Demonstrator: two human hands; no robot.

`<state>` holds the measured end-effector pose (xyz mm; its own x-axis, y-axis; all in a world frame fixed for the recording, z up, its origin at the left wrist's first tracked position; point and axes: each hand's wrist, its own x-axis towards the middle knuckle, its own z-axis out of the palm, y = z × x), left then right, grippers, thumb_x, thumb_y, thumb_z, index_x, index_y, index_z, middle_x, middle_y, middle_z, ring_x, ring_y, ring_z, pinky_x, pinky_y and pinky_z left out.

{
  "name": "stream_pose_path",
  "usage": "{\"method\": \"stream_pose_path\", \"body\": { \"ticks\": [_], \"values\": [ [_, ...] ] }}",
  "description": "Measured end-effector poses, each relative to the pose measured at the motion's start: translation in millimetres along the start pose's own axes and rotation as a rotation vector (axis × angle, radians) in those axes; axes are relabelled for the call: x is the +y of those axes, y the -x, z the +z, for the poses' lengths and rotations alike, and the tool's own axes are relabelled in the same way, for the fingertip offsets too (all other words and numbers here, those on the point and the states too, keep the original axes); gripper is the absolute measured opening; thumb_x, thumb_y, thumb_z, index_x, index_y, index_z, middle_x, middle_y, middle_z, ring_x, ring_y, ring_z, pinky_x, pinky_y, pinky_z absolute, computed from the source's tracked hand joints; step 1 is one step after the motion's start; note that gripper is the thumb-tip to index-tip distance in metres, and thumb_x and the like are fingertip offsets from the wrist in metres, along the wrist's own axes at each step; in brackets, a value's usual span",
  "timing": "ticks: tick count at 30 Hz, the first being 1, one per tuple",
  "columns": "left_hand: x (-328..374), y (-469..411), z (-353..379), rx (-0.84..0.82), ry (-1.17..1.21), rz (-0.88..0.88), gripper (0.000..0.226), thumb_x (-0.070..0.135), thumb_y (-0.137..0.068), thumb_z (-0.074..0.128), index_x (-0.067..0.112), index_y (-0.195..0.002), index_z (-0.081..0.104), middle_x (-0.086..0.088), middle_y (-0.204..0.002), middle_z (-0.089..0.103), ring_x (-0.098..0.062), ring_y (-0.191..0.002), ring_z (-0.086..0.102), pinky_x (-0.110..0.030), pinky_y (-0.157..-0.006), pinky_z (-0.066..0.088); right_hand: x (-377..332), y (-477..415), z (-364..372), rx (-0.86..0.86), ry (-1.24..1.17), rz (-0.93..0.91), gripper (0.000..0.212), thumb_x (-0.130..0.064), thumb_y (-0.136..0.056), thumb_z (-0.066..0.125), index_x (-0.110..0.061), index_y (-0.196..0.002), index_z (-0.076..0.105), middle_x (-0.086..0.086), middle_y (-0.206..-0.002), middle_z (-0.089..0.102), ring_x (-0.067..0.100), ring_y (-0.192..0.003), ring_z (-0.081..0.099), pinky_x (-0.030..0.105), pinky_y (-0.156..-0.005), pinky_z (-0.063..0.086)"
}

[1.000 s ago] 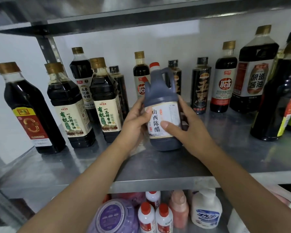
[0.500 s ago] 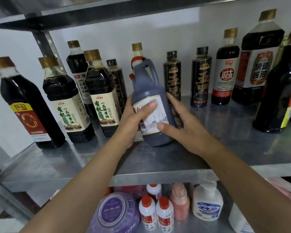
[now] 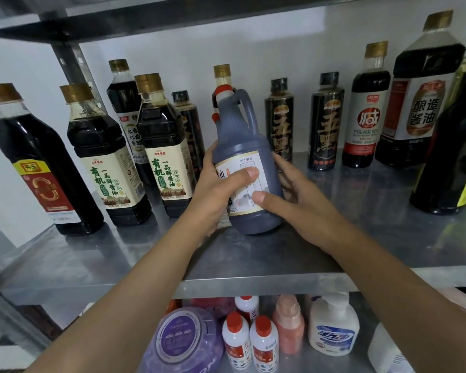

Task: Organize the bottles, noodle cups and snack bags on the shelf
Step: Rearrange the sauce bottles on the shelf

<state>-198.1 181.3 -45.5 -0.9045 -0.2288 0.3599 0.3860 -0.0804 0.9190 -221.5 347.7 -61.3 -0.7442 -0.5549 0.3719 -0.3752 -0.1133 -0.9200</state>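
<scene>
**Both hands on one jug**

Two bare forearms reach up and forward from the lower corners of the view and converge toward the middle. The left forearm (image 3: 135,286) rises from the lower left, the right forearm (image 3: 374,270) from the lower right, both wrists nearly straight. The left hand (image 3: 215,189) wraps the left side of the dark vinegar jug (image 3: 242,130), its thumb (image 3: 246,175) lying flat across the label. The right hand (image 3: 293,200) cups the jug's right side, fingers curled behind it and its thumb (image 3: 261,196) pressed on the label just below the left one.
</scene>
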Motion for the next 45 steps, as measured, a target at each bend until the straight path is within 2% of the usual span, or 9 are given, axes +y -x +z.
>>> {"method": "stream_pose_path", "body": {
  "ticks": [2, 6, 9, 18, 23, 27, 39, 42, 45],
  "values": [
    [0.1, -0.3, -0.6, 0.009, -0.008, -0.009, 0.101, 0.024, -0.054, 0.082, 0.007, -0.144, 0.041, -0.015, -0.118, 0.067, -0.025, -0.101, 0.069, -0.035, -0.078, 0.059, 0.5, -0.9, 0.1, 0.009, -0.013, -0.003, 0.073, -0.014, -0.091, 0.067, -0.032, -0.151, 0.031, -0.018, -0.134, 0.057, -0.004, -0.117, 0.06, 0.012, -0.087, 0.05],
    [-1.6, -1.1, -2.3, 0.008, -0.033, -0.015, 0.086, 0.009, -0.065, 0.077, 0.008, -0.144, 0.041, -0.011, -0.112, 0.068, -0.023, -0.099, 0.069, -0.033, -0.076, 0.059, 1.8, -1.2, -0.9, 0.023, -0.031, -0.002, 0.066, -0.012, -0.086, 0.07, -0.041, -0.137, 0.039, -0.017, -0.131, 0.061, 0.001, -0.117, 0.062, 0.02, -0.094, 0.053],
    [-2.0, -0.4, -2.4, 0.0, -0.041, -0.017, 0.082, 0.008, -0.068, 0.073, 0.009, -0.143, 0.041, -0.007, -0.109, 0.069, -0.02, -0.096, 0.07, -0.032, -0.075, 0.059, 2.5, -1.1, -2.0, 0.04, -0.039, 0.002, 0.063, -0.007, -0.086, 0.07, -0.044, -0.13, 0.043, -0.024, -0.118, 0.066, -0.001, -0.112, 0.065, 0.018, -0.087, 0.054],
    [-1.4, -0.3, -3.4, -0.024, -0.054, -0.011, 0.086, 0.01, -0.068, 0.077, 0.01, -0.145, 0.039, -0.005, -0.11, 0.07, -0.02, -0.099, 0.07, -0.033, -0.076, 0.059, -1.0, 1.2, -1.2, 0.027, -0.041, -0.004, 0.078, -0.029, -0.072, 0.073, -0.041, -0.141, 0.037, -0.021, -0.127, 0.062, 0.0, -0.117, 0.063, 0.02, -0.091, 0.053],
    [-0.3, 0.4, -1.6, -0.015, -0.072, -0.009, 0.1, 0.027, -0.057, 0.082, 0.01, -0.146, 0.038, -0.01, -0.116, 0.068, -0.024, -0.104, 0.069, -0.037, -0.082, 0.059, -1.5, 1.5, -0.2, 0.018, -0.036, -0.008, 0.083, -0.028, -0.074, 0.071, -0.034, -0.149, 0.034, -0.016, -0.134, 0.059, 0.003, -0.12, 0.061, 0.022, -0.094, 0.053],
    [0.0, 0.6, -1.1, -0.014, -0.066, -0.022, 0.089, 0.012, -0.066, 0.077, 0.009, -0.146, 0.037, -0.009, -0.113, 0.068, -0.02, -0.098, 0.07, -0.034, -0.077, 0.06, -1.7, 1.7, -1.1, 0.008, -0.022, -0.009, 0.087, -0.028, -0.076, 0.071, -0.031, -0.153, 0.031, -0.012, -0.139, 0.058, 0.004, -0.121, 0.061, 0.025, -0.097, 0.053],
    [1.1, -0.6, -1.0, -0.02, -0.057, -0.018, 0.083, 0.013, -0.068, 0.073, 0.015, -0.144, 0.04, -0.006, -0.112, 0.068, -0.017, -0.097, 0.071, -0.032, -0.076, 0.06, -1.4, 0.4, -0.7, 0.022, 0.047, -0.016, 0.089, -0.039, -0.075, 0.069, -0.035, -0.154, 0.028, -0.011, -0.145, 0.051, 0.002, -0.124, 0.057, 0.023, -0.099, 0.052],
    [1.8, -1.2, -1.0, -0.005, -0.056, -0.022, 0.083, 0.015, -0.069, 0.075, 0.014, -0.144, 0.04, -0.013, -0.119, 0.068, -0.025, -0.103, 0.071, -0.035, -0.078, 0.061, -1.5, -0.7, 2.5, 0.013, 0.106, -0.012, 0.091, -0.048, -0.075, 0.068, -0.039, -0.154, 0.025, -0.019, -0.143, 0.05, -0.004, -0.124, 0.055, 0.02, -0.099, 0.051],
    [2.4, -1.7, 1.7, 0.033, -0.066, 0.004, 0.085, 0.012, -0.072, 0.082, 0.016, -0.146, 0.038, -0.009, -0.118, 0.068, -0.019, -0.1, 0.072, -0.031, -0.077, 0.06, -3.9, 0.0, 5.3, 0.043, 0.231, -0.031, 0.092, -0.06, -0.07, 0.069, -0.045, -0.15, 0.027, -0.033, -0.133, 0.049, -0.016, -0.118, 0.051, 0.013, -0.094, 0.047]
  ]
}}
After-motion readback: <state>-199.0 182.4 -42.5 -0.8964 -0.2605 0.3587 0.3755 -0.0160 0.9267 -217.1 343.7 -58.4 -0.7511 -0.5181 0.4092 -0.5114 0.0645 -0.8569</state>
